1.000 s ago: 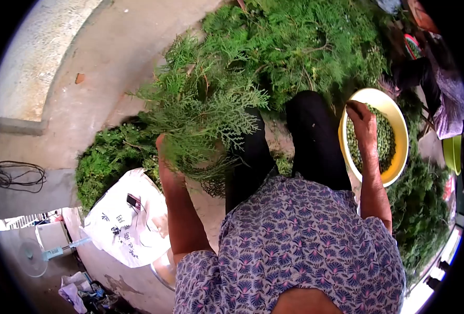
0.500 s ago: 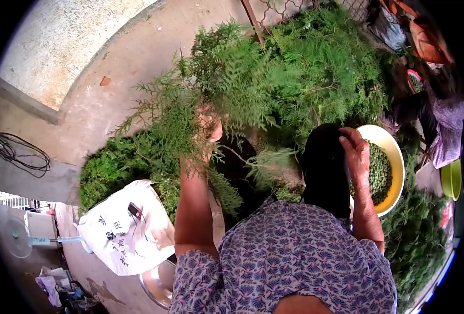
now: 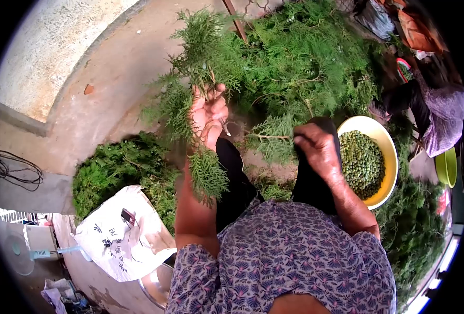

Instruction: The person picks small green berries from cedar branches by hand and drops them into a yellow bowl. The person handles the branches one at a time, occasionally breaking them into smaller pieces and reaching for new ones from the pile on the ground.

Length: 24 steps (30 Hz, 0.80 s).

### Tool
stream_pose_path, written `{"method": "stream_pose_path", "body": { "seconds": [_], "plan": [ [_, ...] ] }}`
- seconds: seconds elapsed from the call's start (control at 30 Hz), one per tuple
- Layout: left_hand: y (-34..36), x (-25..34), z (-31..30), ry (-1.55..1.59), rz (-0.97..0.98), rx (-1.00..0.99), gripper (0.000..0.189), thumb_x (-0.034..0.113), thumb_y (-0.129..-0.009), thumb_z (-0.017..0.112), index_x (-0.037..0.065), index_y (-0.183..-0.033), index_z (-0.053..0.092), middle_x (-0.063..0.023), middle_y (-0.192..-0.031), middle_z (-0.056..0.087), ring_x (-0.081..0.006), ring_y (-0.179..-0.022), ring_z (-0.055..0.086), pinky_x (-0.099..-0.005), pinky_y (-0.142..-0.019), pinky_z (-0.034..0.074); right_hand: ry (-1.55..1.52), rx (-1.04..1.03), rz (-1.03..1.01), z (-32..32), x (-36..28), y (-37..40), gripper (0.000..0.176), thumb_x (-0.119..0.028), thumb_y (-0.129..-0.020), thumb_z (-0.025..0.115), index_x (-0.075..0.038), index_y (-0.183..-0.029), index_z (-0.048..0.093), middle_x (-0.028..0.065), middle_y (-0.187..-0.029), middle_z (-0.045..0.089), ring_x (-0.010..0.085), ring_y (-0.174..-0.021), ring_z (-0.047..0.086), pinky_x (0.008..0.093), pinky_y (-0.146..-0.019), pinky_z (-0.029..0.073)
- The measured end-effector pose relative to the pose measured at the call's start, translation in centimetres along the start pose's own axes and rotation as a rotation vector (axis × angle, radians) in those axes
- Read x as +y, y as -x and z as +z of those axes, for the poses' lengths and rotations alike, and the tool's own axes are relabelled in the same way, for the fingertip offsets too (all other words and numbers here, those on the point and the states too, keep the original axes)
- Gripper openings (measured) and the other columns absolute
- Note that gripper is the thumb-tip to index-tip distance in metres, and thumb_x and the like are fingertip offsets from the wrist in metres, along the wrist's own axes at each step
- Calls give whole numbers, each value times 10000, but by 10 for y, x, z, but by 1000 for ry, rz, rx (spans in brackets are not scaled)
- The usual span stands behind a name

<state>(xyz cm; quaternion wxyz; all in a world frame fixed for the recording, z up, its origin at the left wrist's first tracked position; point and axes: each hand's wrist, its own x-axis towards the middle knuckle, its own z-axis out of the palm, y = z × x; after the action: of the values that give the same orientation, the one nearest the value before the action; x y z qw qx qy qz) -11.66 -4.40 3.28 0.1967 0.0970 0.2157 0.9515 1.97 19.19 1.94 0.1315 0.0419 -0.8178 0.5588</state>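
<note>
My left hand (image 3: pixel 209 112) is wrapped round a leafy green branch (image 3: pixel 198 47), whose sprays stand above it and hang down beside my forearm. My right hand (image 3: pixel 318 149) is curled above my dark-clothed knee, left of the basin; what its fingers may hold is too small to make out. A cut sprig (image 3: pixel 273 136) lies just left of its fingertips. The yellow basin (image 3: pixel 394 162) at my right contains many small green cones (image 3: pixel 360 162).
A large heap of green branches (image 3: pixel 305 63) lies ahead, with a smaller pile (image 3: pixel 117 167) at left. A white sack (image 3: pixel 124 235) bears a dark phone-like object. Another person's patterned sleeve (image 3: pixel 446 115) shows at right, near a green basin (image 3: pixel 446 167). Black cable (image 3: pixel 15 170) lies far left.
My right hand has moved left from the basin's rim, its fingers now curled. The branch in my left hand has turned more upright, and that hand's fingers show more clearly.
</note>
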Motion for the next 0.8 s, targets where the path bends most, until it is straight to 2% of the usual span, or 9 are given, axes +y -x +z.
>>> {"method": "stream_pose_path", "body": {
  "seconds": [0.2, 0.23, 0.33, 0.37, 0.47, 0.57, 0.67, 0.73, 0.8],
  "plan": [
    [-28, -15, 1, 250, -68, -83, 369, 332, -903, 452, -17, -995, 525, -120, -951, 597, -128, -543, 421, -230, -447, 387, -183, -199, -60, 49, 44, 7, 250, 134, -541, 520, 37, -772, 516, 169, -687, 482, 200, -590, 454, 307, -555, 400],
    [-35, -20, -4, 276, -81, -126, 364, 325, -906, 447, -19, -995, 526, -121, -961, 599, -131, -544, 424, -227, -455, 392, -145, -253, -31, 44, 39, 6, 251, 23, -744, 616, -8, -993, 595, 30, -939, 609, 99, -874, 539, 256, -748, 444],
    [-51, -26, -29, 367, -150, -167, 347, 316, -911, 434, 4, -1040, 512, -90, -894, 576, -143, -600, 453, -284, -488, 426, -989, -160, 471, 46, 1, -13, 307, -239, -888, 480, -30, -1104, 535, 44, -1014, 594, 112, -917, 551, 297, -803, 464],
    [-51, -28, -32, 366, -174, -163, 282, 319, -917, 417, 84, -997, 551, -129, -964, 568, -149, -586, 442, -272, -483, 418, -1067, -152, 353, 49, -12, -15, 319, -243, -890, 482, -30, -1125, 516, 49, -1046, 581, 117, -930, 552, 298, -810, 466],
    [-58, -29, -27, 372, -244, -172, 275, 338, -923, 398, 134, -996, 567, -111, -889, 553, -143, -562, 401, -279, -512, 421, -967, -152, 143, 50, -39, -39, 334, -221, -896, 492, -31, -1169, 466, 66, -1118, 549, 122, -951, 551, 278, -813, 469],
    [-66, -32, -23, 257, -362, -188, 375, 397, -897, 434, 67, -1057, 513, -21, -690, 374, -121, -532, 327, -295, -558, 447, -531, -133, 36, 60, -32, -64, 291, -175, -881, 528, -32, -1128, 467, 49, -1051, 552, 107, -952, 532, 253, -817, 453],
    [-91, -38, -58, 286, -434, -324, 417, 407, -884, 460, 30, -1058, 500, -4, -645, 360, -127, -544, 365, -288, -596, 457, -795, -227, 184, 61, -26, -88, 289, -190, -878, 541, -33, -1109, 463, 40, -1040, 536, 98, -957, 519, 254, -821, 446],
    [-97, -34, -65, 221, -422, -301, 407, 388, -873, 492, 18, -1043, 504, -25, -689, 429, -146, -590, 434, -281, -574, 431, -564, -189, -52, 50, -23, -112, 464, -424, -861, 465, -29, -1103, 503, 56, -1023, 531, 143, -946, 523, 300, -837, 448],
    [-100, -34, -74, -723, -49, -136, 399, 387, -876, 493, 20, -1031, 510, -50, -745, 483, -168, -631, 479, -284, -557, 417, -297, -77, -353, 39, -9, -139, 654, -605, -830, 397, -26, -1091, 553, 65, -1003, 532, 187, -914, 541, 345, -839, 459]
  ]
}}
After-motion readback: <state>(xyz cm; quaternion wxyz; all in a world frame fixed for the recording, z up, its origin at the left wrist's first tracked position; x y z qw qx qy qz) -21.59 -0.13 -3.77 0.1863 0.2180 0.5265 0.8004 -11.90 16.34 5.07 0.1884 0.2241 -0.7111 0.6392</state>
